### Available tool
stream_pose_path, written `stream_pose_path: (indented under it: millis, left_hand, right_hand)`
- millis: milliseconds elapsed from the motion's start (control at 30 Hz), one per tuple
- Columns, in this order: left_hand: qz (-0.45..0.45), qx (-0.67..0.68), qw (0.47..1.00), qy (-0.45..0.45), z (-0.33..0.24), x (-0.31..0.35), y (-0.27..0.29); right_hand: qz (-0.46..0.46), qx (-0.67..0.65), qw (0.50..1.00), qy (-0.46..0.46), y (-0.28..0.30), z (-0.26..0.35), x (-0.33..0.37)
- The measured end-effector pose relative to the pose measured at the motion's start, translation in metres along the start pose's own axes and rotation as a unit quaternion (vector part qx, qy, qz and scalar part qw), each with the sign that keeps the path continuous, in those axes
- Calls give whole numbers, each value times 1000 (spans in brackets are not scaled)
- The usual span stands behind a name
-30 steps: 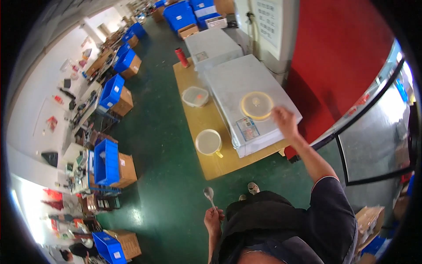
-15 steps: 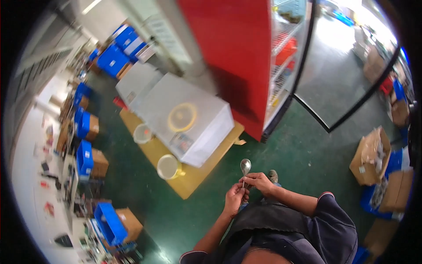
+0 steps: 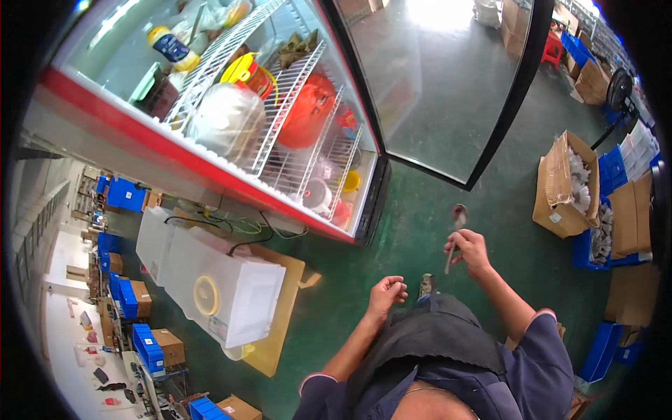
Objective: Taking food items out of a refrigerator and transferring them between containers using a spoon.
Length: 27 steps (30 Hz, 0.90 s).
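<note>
As the head view looks down on the metal spoon (image 3: pixel 459 218): it is in the right hand (image 3: pixel 470 251), held above the green floor (image 3: pixel 336 308).
Spoon's tilt: bowl up and away from the body, handle end jutting out below the fingers; the outline is slightly blurred.
Right hand: thumb and fingers pinched round the handle.
Left hand (image 3: pixel 386 297): fingers half curled near the black apron (image 3: pixel 427 343), nothing visible in them, apart from the spoon.
Spoon's feel: probably light, stiff and hard to break; the smooth metal could slip or turn if wet, though whether it is wet cannot be told.
Spoon's best hold: mid-handle, judging by its shape, with a fingertip towards the neck to check rolling; the rounded bowl likely offers a poorer pinch.
Glass door (image 3: pixel 448 105): swung wide from the red-edged display cooler (image 3: pixel 161 143), its black lower corner beyond the spoon, not touching it.
Cooler's wire shelves (image 3: pixel 264 150): bags and tubs on them, well apart from both hands.
</note>
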<state>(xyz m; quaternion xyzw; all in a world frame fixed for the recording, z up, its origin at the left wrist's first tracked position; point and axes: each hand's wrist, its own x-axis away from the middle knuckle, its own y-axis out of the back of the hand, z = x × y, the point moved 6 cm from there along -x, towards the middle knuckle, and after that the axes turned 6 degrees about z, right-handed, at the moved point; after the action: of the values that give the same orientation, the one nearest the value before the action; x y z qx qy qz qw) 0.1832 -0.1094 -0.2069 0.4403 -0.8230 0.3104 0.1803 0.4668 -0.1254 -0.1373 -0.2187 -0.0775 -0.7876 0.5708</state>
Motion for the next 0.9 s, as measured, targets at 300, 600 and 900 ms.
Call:
stream_pose_path:
  millis: [300, 600, 900]
  left_hand:
    - [-28, -26, 996, 76, -40, -212, 64]
    - [-121, 84, 988, 42, -60, -468, 174]
    - [-288, 274, 917, -14, -29, -652, 280]
  right_hand:
    - [-211, -141, 964, -74, 99, -54, 2]
    - [-320, -98, 928, -165, 135, -60, -49]
    - [-338, -60, 910, -234, 143, -64, -80]
